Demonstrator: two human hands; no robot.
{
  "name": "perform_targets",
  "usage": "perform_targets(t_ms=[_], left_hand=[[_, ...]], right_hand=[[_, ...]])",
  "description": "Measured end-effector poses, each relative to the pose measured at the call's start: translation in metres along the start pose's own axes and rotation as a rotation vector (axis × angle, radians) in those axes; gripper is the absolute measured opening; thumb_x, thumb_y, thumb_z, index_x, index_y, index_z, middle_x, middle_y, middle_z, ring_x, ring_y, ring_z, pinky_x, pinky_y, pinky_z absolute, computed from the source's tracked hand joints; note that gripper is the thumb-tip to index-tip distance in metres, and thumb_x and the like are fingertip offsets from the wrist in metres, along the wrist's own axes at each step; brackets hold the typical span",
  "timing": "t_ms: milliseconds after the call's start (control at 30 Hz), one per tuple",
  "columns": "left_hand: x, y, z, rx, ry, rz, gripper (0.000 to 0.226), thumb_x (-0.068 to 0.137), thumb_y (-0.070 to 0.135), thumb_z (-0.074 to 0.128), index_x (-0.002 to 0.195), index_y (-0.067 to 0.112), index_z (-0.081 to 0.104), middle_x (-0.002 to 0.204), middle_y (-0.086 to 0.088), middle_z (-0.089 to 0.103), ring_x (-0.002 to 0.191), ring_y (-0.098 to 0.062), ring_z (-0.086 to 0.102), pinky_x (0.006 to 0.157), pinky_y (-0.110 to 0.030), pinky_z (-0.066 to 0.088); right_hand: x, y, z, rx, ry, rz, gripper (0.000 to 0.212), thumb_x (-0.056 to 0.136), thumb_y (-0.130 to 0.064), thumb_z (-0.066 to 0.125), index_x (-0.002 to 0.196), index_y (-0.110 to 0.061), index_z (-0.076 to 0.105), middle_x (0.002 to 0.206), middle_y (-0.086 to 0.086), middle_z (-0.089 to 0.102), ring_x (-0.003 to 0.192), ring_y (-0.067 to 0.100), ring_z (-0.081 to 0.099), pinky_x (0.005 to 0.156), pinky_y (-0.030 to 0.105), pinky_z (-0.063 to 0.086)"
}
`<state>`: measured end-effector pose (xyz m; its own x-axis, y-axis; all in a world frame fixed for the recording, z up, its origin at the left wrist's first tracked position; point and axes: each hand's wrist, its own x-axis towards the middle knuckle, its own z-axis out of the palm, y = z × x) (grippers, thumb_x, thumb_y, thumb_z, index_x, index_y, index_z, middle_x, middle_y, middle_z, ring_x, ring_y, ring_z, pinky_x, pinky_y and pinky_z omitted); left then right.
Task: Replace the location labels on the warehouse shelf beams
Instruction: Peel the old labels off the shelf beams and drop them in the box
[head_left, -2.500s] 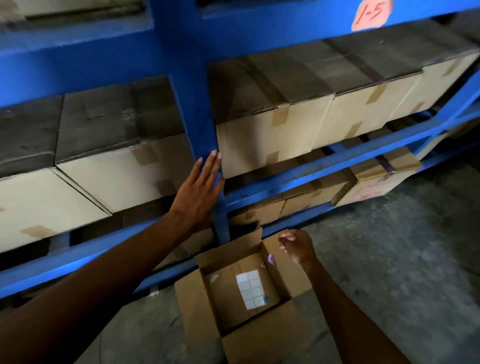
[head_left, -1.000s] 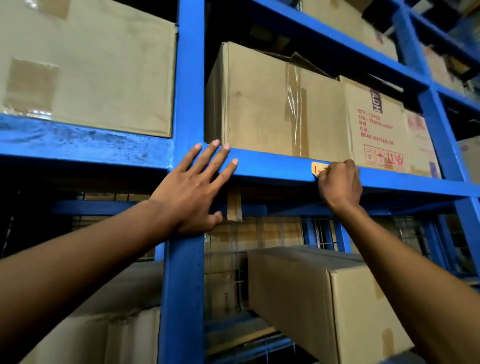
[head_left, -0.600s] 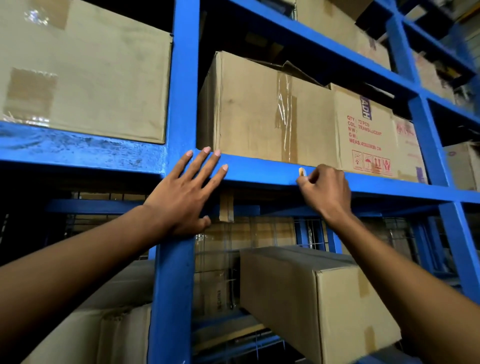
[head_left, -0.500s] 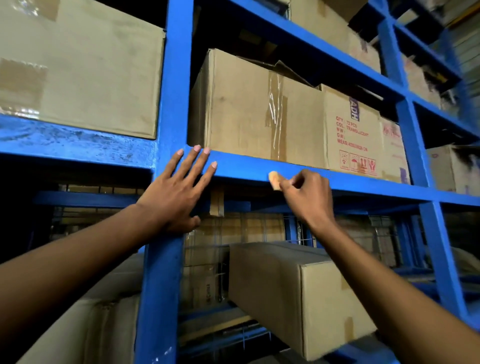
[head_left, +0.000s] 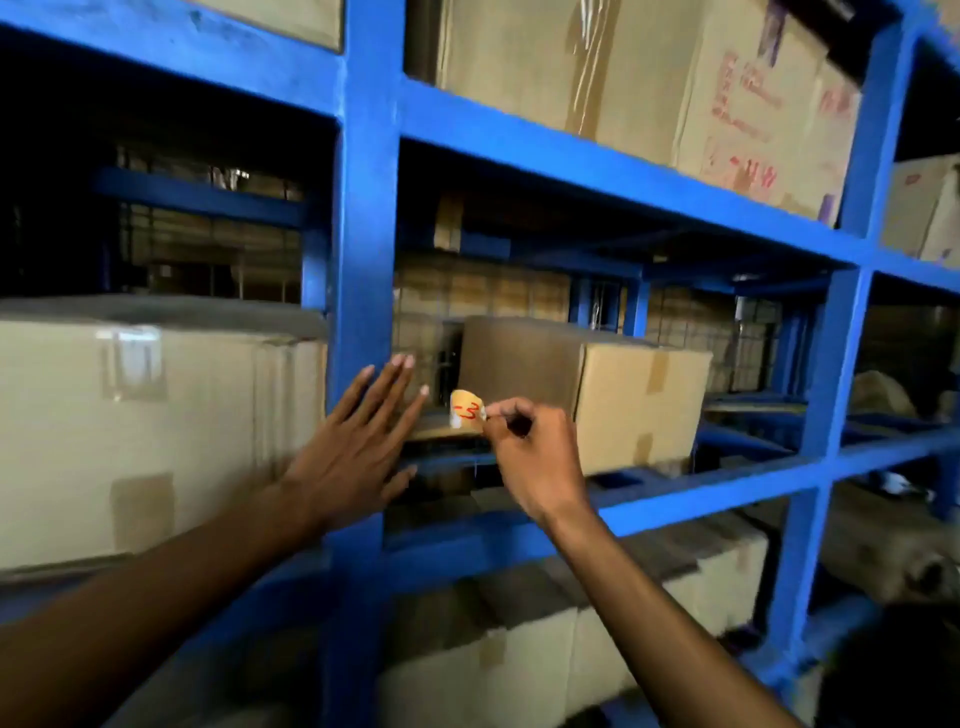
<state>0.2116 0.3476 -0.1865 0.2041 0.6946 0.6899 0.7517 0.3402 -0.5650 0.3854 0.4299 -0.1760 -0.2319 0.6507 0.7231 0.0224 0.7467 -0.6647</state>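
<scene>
My right hand (head_left: 530, 457) pinches a small curled orange label (head_left: 466, 413) with red handwriting, held in the air in front of the shelf, off the beam. My left hand (head_left: 358, 447) lies flat with straight fingers against the blue upright post (head_left: 363, 249). The blue shelf beam (head_left: 597, 166) above, where the label sat, now shows bare paint.
Cardboard boxes fill the rack: a large one at left (head_left: 156, 431), one behind the label (head_left: 623, 400), taped ones on the upper shelf (head_left: 649, 78), more below (head_left: 519, 649). Another blue upright (head_left: 831, 364) stands at right.
My right hand peeled the orange label off the upper beam and brought it down and left. My left hand slid down the upright. The view has dropped to the lower shelf.
</scene>
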Motion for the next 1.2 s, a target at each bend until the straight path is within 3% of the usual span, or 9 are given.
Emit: perform_targets(t_ms=[100, 200, 367, 633, 733, 833, 967, 1100, 1200], left_hand=[[-0.048, 0.028, 0.014, -0.025, -0.135, 0.054, 0.081, 0.083, 0.055, 0.046, 0.142, 0.002, 0.031, 0.151, -0.026, 0.022, 0.142, -0.038, 0.017, 0.114, -0.051, 0.019], [-0.091, 0.048, 0.026, -0.053, -0.186, 0.074, 0.082, 0.080, 0.055, 0.053, 0.140, 0.002, 0.036, 0.149, -0.025, 0.028, 0.141, -0.036, 0.024, 0.113, -0.048, 0.024], [-0.158, 0.084, 0.049, -0.174, -0.361, 0.121, 0.080, 0.085, 0.047, 0.046, 0.146, 0.003, 0.017, 0.154, -0.025, 0.007, 0.144, -0.037, 0.003, 0.118, -0.048, 0.010], [-0.232, 0.130, 0.083, -0.265, -0.605, 0.199, 0.085, 0.087, 0.045, 0.040, 0.147, 0.007, -0.007, 0.147, -0.022, -0.026, 0.140, -0.035, -0.022, 0.115, -0.045, -0.012], [-0.247, 0.142, 0.090, -0.284, -0.652, 0.221, 0.084, 0.086, 0.043, 0.041, 0.148, 0.008, -0.005, 0.152, -0.024, -0.020, 0.143, -0.036, -0.018, 0.115, -0.046, -0.012], [-0.252, 0.143, 0.095, -0.253, -0.626, 0.251, 0.084, 0.087, 0.043, 0.042, 0.148, 0.007, -0.002, 0.155, -0.025, -0.013, 0.143, -0.037, -0.014, 0.116, -0.047, -0.009], [-0.259, 0.141, 0.104, -0.173, -0.603, 0.297, 0.093, 0.087, 0.051, 0.044, 0.146, 0.005, -0.011, 0.154, -0.024, -0.015, 0.143, -0.036, -0.015, 0.115, -0.046, -0.009], [-0.260, 0.141, 0.105, -0.178, -0.623, 0.310, 0.097, 0.087, 0.053, 0.045, 0.145, 0.008, -0.019, 0.154, -0.023, -0.019, 0.142, -0.035, -0.018, 0.114, -0.046, -0.011], [-0.262, 0.145, 0.106, -0.177, -0.614, 0.309, 0.099, 0.086, 0.055, 0.045, 0.145, 0.008, -0.020, 0.153, -0.024, -0.020, 0.142, -0.037, -0.019, 0.115, -0.047, -0.009]], right_hand=[[-0.060, 0.035, 0.029, 0.014, -0.057, 0.107, 0.012, 0.080, -0.006, 0.062, 0.078, -0.010, 0.072, 0.075, 0.002, 0.072, 0.063, 0.000, 0.059, 0.065, 0.011, 0.046], [-0.115, 0.070, 0.049, 0.029, -0.109, 0.257, 0.009, 0.081, -0.012, 0.063, 0.082, -0.011, 0.072, 0.080, 0.003, 0.073, 0.073, 0.010, 0.066, 0.072, 0.026, 0.052], [-0.201, 0.115, 0.075, -0.044, -0.131, 0.488, 0.010, 0.078, -0.012, 0.064, 0.083, -0.012, 0.073, 0.074, 0.002, 0.072, 0.064, 0.006, 0.062, 0.063, 0.019, 0.047], [-0.318, 0.172, 0.089, -0.246, -0.242, 0.828, 0.006, 0.073, -0.013, 0.068, 0.074, -0.010, 0.073, 0.078, 0.014, 0.074, 0.075, 0.024, 0.067, 0.069, 0.036, 0.052], [-0.364, 0.197, 0.089, -0.347, -0.241, 0.907, 0.015, 0.074, -0.018, 0.065, 0.070, -0.004, 0.071, 0.073, 0.021, 0.070, 0.070, 0.029, 0.065, 0.063, 0.035, 0.047], [-0.403, 0.220, 0.089, -0.353, -0.261, 1.104, 0.025, 0.079, -0.023, 0.064, 0.080, 0.002, 0.070, 0.083, 0.026, 0.069, 0.076, 0.033, 0.066, 0.071, 0.047, 0.053], [-0.444, 0.245, 0.094, -0.426, -0.403, 1.183, 0.026, 0.085, -0.019, 0.059, 0.089, 0.004, 0.070, 0.096, 0.026, 0.069, 0.094, 0.036, 0.065, 0.082, 0.040, 0.050], [-0.468, 0.255, 0.092, -0.423, -0.417, 1.226, 0.019, 0.086, -0.013, 0.056, 0.092, -0.003, 0.070, 0.099, 0.017, 0.071, 0.084, 0.025, 0.065, 0.069, 0.022, 0.047], [-0.475, 0.258, 0.092, -0.358, -0.350, 1.291, 0.017, 0.086, -0.006, 0.055, 0.095, -0.002, 0.069, 0.101, 0.018, 0.071, 0.085, 0.025, 0.065, 0.075, 0.027, 0.051]])
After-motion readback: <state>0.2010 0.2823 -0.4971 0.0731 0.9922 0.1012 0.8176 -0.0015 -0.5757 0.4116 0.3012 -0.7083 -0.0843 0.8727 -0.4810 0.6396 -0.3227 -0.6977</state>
